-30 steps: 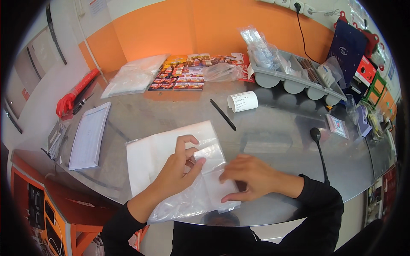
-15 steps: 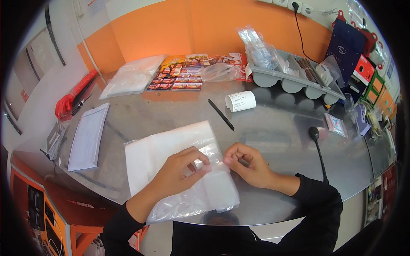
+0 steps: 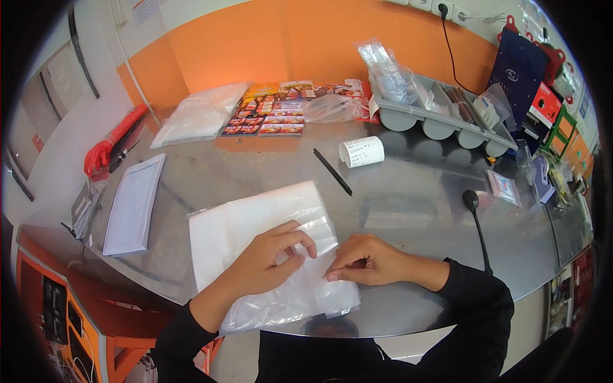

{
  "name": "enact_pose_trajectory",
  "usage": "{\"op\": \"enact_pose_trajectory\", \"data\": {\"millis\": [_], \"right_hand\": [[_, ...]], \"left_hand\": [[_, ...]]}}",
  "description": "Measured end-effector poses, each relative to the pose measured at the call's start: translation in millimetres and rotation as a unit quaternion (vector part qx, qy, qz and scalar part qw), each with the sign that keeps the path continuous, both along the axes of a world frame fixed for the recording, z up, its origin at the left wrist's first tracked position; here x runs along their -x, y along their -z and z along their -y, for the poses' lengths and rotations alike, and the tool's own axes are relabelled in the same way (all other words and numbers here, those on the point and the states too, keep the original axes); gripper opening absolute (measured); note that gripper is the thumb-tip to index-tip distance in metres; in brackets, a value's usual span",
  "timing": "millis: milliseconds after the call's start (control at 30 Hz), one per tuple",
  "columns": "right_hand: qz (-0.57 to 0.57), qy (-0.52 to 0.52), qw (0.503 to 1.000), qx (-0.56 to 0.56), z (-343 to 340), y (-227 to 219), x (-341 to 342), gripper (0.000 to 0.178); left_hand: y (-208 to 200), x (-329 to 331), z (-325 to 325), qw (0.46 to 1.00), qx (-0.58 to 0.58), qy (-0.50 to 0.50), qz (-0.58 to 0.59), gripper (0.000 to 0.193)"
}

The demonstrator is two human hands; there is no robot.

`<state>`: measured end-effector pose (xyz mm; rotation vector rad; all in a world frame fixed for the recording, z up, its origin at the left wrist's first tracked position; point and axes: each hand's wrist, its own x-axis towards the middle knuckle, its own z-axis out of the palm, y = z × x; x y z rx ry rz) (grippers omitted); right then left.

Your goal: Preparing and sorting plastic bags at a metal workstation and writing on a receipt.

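The right hand (image 3: 377, 260) has moved down from beside the left fingertips to the right part of the stack of clear plastic bags (image 3: 230, 233); its thumb and forefinger are pressed together at the film, though I cannot tell whether any is caught between them. The left hand (image 3: 268, 258) rests over the middle of the stack, its forefinger and thumb curled toward each other with a gap between, wider than half a second ago. The stack lies in front of the person at the near edge of the metal counter (image 3: 408, 249), its place unchanged, as are the things around it.

As for writing, the curled paper slip (image 3: 363, 152) beyond the stack bears several short dark lines, beside the black pen (image 3: 332, 172). Glossy leaflets (image 3: 281, 118) at the back carry coloured food pictures and small print. A navy board (image 3: 520, 70) at the right shows a pale oval emblem, and the small sachet (image 3: 504, 189) a coloured label. The paper sheets (image 3: 134, 204) at the left have print too faint to read.
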<state>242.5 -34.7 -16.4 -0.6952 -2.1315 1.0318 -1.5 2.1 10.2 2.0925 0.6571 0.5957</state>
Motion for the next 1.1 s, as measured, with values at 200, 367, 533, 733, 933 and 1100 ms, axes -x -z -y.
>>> {"op": "enact_pose_trajectory", "data": {"millis": [200, 367, 533, 733, 933, 1100], "right_hand": [[0.008, 0.018, 0.998, 0.066, 3.5, 1.7, 1.9, 0.012], [-0.159, 0.124, 0.966, 0.161, 11.5, 6.0, 9.0, 0.011], [-0.086, 0.115, 0.989, -0.044, 12.9, -4.7, -0.1, 0.019], [0.062, 0.043, 0.994, -0.084, 9.2, 2.1, 0.1, 0.020], [-0.003, 0.029, 0.999, 0.039, 4.4, 8.1, -1.8, 0.017], [-0.149, 0.075, 0.981, 0.097, 0.9, 15.0, 9.9, 0.013]], "left_hand": [[-6.2, 10.1, 3.6, 0.988, -0.126, 0.063, -0.069, 0.027], [1.9, 0.8, 2.9, 0.993, -0.102, 0.000, -0.066, 0.024], [10.8, -3.9, 7.5, 0.993, 0.024, -0.110, -0.030, 0.017], [7.4, 2.7, -2.6, 0.997, -0.054, -0.042, -0.032, 0.022], [-19.2, -5.2, 6.7, 0.988, -0.120, 0.058, -0.072, 0.028], [-7.0, -4.6, 5.2, 0.990, -0.115, 0.005, -0.085, 0.024]]}}
